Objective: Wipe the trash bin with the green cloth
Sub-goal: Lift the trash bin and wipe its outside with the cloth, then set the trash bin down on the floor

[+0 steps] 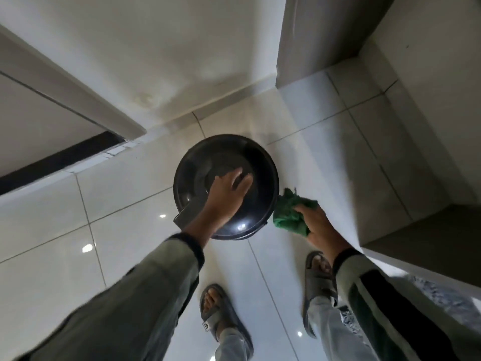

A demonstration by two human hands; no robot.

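Observation:
A round black trash bin [221, 155] with a domed lid stands on the glossy tiled floor, seen from straight above. My left hand [227, 194] lies flat on the lid, fingers spread, pressing down on it. My right hand [316, 226] grips a bunched green cloth [290, 211] just to the right of the bin, and the cloth touches the bin's right side near the rim. A flat black tab sticks out from the bin's lower left edge.
White wall and skirting run behind the bin. A grey cabinet or counter [416, 126] stands to the right, its corner close to my right arm. A door frame with a dark threshold [59, 157] lies at the left. My feet in grey sandals [221, 313] stand below the bin.

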